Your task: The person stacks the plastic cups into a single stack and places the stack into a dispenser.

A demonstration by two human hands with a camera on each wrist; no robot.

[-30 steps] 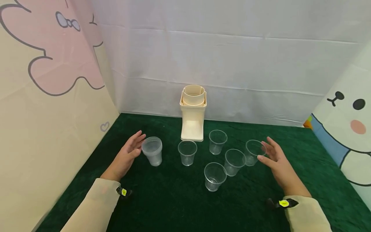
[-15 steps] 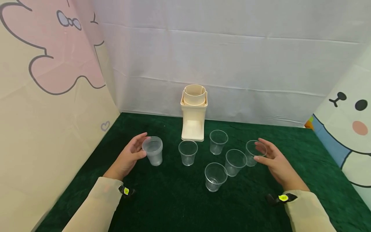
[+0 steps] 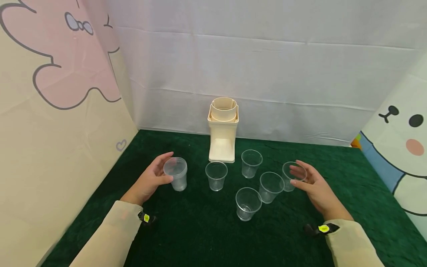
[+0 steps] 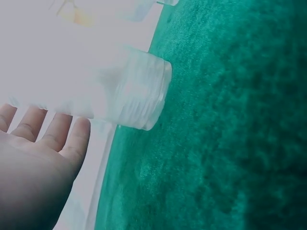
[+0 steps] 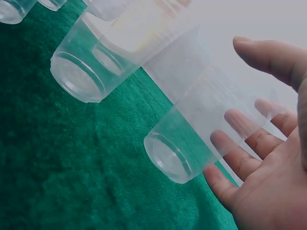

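Observation:
A nested stack of clear plastic cups (image 3: pixel 178 180) stands upright at the left of the head view. My left hand (image 3: pixel 151 181) is at its left side, thumb in front and fingers loosely extended; the left wrist view shows the fingers (image 4: pixel 76 141) beside the stack, contact unclear. At the far right, my right hand (image 3: pixel 317 187) is around the right side of a single clear plastic cup (image 3: pixel 288 183). Its fingers (image 5: pixel 240 160) lie behind that cup, relaxed, and the thumb stands apart from the wall in the right wrist view.
Several more single clear cups stand upright between the hands, including a left one (image 3: pixel 216 181), a back one (image 3: pixel 250 168), a front one (image 3: pixel 246 211) and one beside the right cup (image 3: pixel 268 193). A cream plastic holder (image 3: pixel 222 137) stands behind them on the green cloth (image 3: pixel 200 230), near the white curtain.
My left hand has moved right, its thumb now in front of the stack. My right hand has moved left around the far-right cup. The cups stay in place.

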